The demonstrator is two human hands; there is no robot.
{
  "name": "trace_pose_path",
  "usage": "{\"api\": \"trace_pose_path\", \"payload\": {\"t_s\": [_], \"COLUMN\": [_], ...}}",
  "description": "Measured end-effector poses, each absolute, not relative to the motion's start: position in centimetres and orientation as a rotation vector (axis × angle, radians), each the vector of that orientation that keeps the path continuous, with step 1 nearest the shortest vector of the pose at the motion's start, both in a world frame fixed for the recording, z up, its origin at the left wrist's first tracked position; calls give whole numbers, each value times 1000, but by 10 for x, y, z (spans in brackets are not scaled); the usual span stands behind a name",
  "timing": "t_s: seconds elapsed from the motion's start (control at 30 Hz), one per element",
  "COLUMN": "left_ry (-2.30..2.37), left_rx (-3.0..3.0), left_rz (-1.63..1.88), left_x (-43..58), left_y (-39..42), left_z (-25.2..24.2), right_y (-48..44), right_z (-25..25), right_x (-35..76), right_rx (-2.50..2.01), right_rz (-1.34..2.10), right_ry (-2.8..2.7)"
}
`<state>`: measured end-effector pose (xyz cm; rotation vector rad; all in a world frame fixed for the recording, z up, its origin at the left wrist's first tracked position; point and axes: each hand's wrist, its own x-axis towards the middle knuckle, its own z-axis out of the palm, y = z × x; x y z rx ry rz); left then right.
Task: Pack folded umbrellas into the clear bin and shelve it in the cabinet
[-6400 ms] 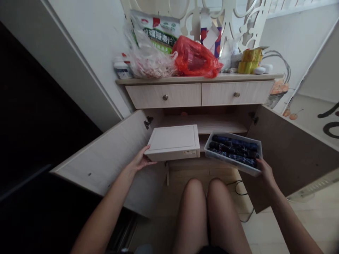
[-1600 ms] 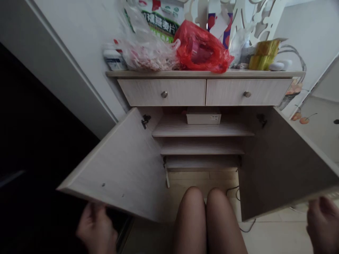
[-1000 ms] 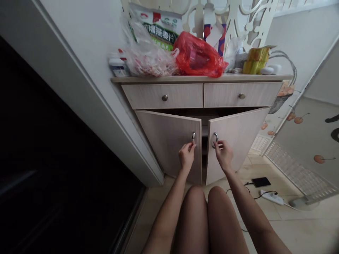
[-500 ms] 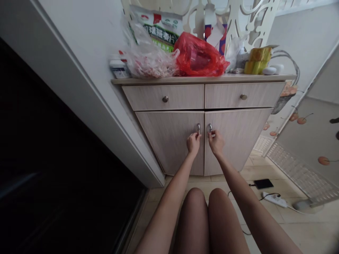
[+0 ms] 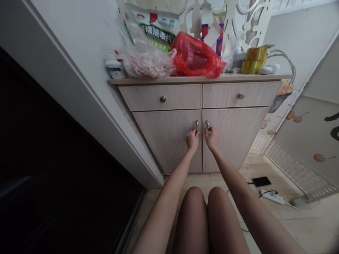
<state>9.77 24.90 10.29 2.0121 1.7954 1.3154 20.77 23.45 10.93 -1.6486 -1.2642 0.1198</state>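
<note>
A pale wood-grain cabinet stands in front of me, its left door (image 5: 169, 141) and right door (image 5: 235, 134) both closed flush. My left hand (image 5: 192, 140) is closed on the lower end of the left door's metal handle (image 5: 197, 124). Just beside it, my right hand (image 5: 211, 137) pinches the lower part of the right door's handle (image 5: 207, 123). Above the doors are two closed drawers, the left with a round knob (image 5: 162, 99) and the right with another knob (image 5: 240, 96).
On the cabinet top (image 5: 159, 81) lie a red plastic bag (image 5: 196, 54), a clear bag (image 5: 148, 63), a white bottle (image 5: 115, 68) and yellow tape rolls (image 5: 254, 60). A black phone (image 5: 261, 181) and a white power strip (image 5: 272, 197) lie on the floor at the right.
The cabinet doors, which showed a thin dark gap along their top edges, now sit flush. Both hands have moved slightly forward with the handles, and the view has shifted a little.
</note>
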Motion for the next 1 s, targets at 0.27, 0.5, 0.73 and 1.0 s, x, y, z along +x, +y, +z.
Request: {"api": "trace_pose_path", "payload": {"t_s": [0.27,0.5,0.73,1.0], "left_ry": [1734,1615,770,459], "left_rx": [1923,1705,1024,788], "left_rz": [1362,1366,1184,1439], "left_x": [99,92,43,53], "left_y": [251,237,155,105], "left_z": [103,114,105,94], "right_y": [239,225,130,84], "right_z": [112,113,105,109], "right_x": [201,211,250,261], "right_rx": [-1633,-1422,-751,-374], "right_rz": [169,368,1304,1585], "right_ry": [-1198,-1140,-920,-773]}}
